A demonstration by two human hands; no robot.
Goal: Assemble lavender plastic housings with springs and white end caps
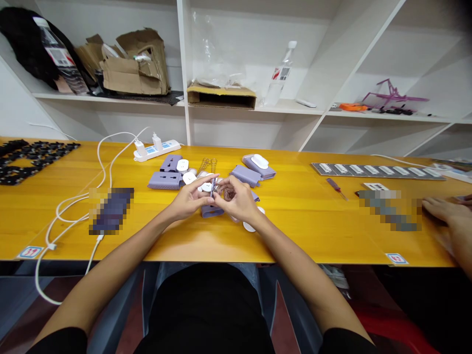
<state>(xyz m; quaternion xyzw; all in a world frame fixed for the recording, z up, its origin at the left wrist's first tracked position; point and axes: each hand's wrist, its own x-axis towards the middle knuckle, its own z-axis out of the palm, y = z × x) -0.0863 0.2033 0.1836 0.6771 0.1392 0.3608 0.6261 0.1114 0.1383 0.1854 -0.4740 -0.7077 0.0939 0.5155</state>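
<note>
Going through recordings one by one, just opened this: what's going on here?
A person's left hand and right hand meet over the yellow table, pinching a small part too fine to make out. Purple casings, white pieces and coiled springs sit about the hands. At the right edge, another person's hand shows.

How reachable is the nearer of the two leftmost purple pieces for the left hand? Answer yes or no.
Probably yes: that purple piece lies close by the left hand, with nothing seen blocking the way, though the hand's fingers are busy holding a small part.
</note>
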